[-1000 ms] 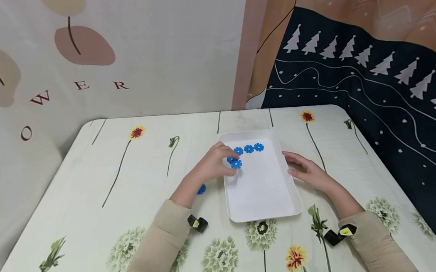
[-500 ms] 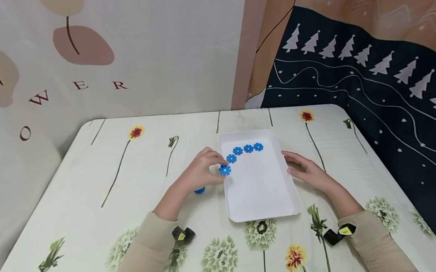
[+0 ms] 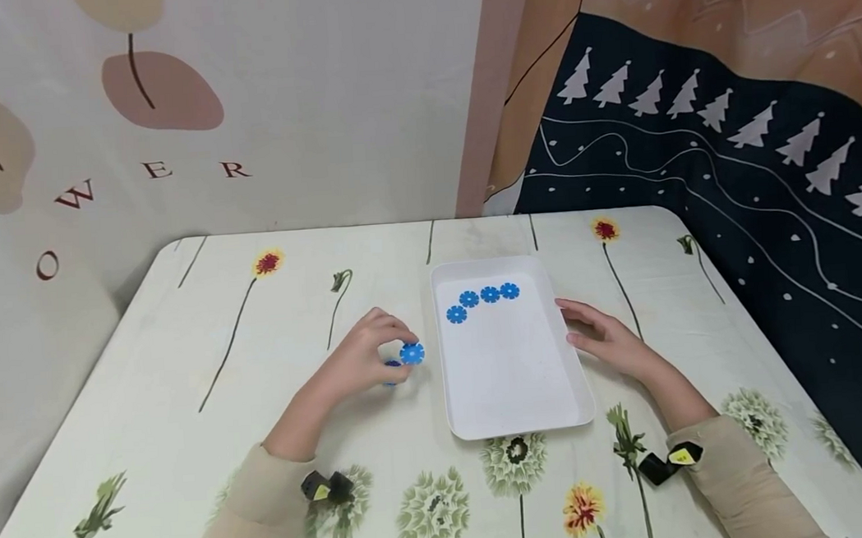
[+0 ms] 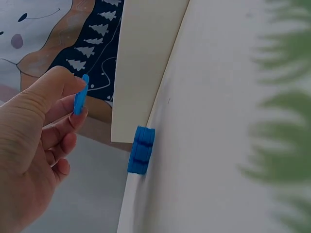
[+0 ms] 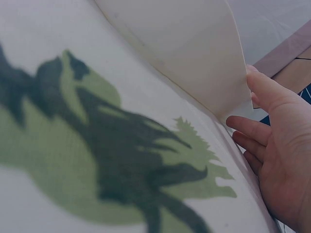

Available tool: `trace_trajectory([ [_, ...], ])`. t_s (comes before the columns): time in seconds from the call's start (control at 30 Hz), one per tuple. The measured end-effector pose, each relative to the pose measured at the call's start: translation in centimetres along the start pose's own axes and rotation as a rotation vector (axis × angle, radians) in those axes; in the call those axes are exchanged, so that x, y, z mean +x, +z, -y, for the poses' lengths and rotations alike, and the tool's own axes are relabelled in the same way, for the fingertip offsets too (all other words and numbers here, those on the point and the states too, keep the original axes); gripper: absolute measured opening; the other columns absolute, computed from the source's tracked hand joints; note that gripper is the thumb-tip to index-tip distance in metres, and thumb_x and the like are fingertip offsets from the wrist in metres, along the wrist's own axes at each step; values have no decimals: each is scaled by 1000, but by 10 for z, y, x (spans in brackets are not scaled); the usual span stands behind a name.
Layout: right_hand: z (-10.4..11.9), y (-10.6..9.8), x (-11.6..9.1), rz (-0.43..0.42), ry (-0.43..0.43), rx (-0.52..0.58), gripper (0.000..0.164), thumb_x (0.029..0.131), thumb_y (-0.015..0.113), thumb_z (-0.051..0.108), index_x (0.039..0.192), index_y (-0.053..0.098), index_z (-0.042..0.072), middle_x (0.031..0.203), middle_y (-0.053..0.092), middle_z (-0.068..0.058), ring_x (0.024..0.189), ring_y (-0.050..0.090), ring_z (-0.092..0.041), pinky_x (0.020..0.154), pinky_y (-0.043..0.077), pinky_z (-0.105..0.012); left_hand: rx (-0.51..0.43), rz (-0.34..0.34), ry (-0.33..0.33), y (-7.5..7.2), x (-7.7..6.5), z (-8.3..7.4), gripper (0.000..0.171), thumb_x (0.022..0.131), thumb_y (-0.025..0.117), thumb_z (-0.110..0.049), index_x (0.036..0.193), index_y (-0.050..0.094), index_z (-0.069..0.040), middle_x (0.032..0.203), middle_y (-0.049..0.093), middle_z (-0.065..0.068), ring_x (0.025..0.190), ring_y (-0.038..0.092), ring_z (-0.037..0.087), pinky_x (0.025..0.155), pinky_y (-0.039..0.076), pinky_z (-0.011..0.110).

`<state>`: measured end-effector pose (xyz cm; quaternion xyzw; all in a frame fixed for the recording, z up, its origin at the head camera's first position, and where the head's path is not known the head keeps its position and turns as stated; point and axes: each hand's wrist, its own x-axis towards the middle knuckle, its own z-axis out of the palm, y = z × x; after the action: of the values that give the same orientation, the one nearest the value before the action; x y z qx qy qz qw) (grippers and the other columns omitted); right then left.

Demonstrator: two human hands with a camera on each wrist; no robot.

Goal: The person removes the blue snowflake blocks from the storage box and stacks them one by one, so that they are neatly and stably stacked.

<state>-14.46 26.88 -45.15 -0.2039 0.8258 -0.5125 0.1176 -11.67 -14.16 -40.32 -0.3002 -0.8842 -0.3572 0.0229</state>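
My left hand (image 3: 362, 355) pinches a blue snowflake-shaped disc (image 3: 411, 353) between thumb and fingertips, left of the white tray (image 3: 512, 379). In the left wrist view the held disc (image 4: 80, 95) shows edge-on, raised off the table. Below it, a small stack of blue discs (image 4: 141, 150) stands on the cloth; the head view shows only part of that stack, behind my fingers. Several blue discs (image 3: 489, 295) lie in a curved row inside the tray's far end. On the tray's right side, my right hand (image 3: 609, 340) touches the wall with loosely extended fingers.
A flower-printed cloth (image 3: 438, 507) covers the table beneath the tray. Behind the table hang a pale printed curtain (image 3: 347, 101) and a dark one with white trees (image 3: 690, 146).
My left hand has moved left and nearer, out of the tray, carrying one disc with it to beside the stack. The row in the tray and my right hand stay put.
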Motion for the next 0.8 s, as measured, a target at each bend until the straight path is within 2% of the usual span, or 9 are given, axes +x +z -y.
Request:
trace_trajectory([
  [0.1,1,0,0,1,-1,0,56,98,56,15,149,34,10,144,39,-21,133,35,-37,99,28,-14,-4,-2,6,-2,-7,3,26,71,80,-9,96,73,-8,96,64,-2,97,49,17,83,46,39],
  [0.2,1,0,0,0,3,-4,56,98,56,16,149,33,10,144,39,-21,133,35,-37,105,29,-28,-9,0,7,-3,-12,5,26,70,80,-10,95,73,-8,96,64,-3,97,49,17,83,45,39],
  [0.33,-1,0,0,-3,6,-8,56,98,56,16,149,34,10,143,40,-21,133,35,-36,107,28,-36,-2,8,0,-3,-18,7,26,69,81,-9,93,72,-8,94,63,-3,96,49,17,82,45,39],
  [0.47,-3,0,0,-2,-5,-6,57,97,57,15,149,34,10,143,41,-21,133,35,-36,101,28,-17,-2,18,-4,-3,-23,10,26,69,81,-9,93,72,-7,93,63,-4,95,49,17,81,46,38],
  [0.53,-2,0,0,-2,-11,-9,57,97,57,15,149,34,9,143,41,-22,132,35,-37,100,28,-15,-10,17,-3,-3,-25,13,26,68,81,-8,93,72,-7,93,63,-4,95,49,18,81,45,39],
  [0.6,-2,0,0,-3,-10,-15,57,97,57,15,149,34,10,143,41,-22,132,36,-37,104,29,-23,-16,13,5,-3,-26,15,27,68,80,-7,93,72,-7,94,63,-3,95,49,18,81,45,39],
  [0.73,-2,0,1,-6,-5,-18,57,97,57,16,149,34,10,143,41,-21,132,36,-36,107,26,-46,-21,11,16,-3,-27,20,27,68,79,-5,94,72,-7,95,63,-3,95,49,19,80,45,39],
  [0.8,-2,0,1,-6,-3,-14,56,97,57,16,149,34,10,143,41,-21,132,36,-36,106,25,-51,-27,16,9,-3,-27,21,28,68,79,-5,95,72,-7,96,63,-2,96,48,19,80,45,40],
])
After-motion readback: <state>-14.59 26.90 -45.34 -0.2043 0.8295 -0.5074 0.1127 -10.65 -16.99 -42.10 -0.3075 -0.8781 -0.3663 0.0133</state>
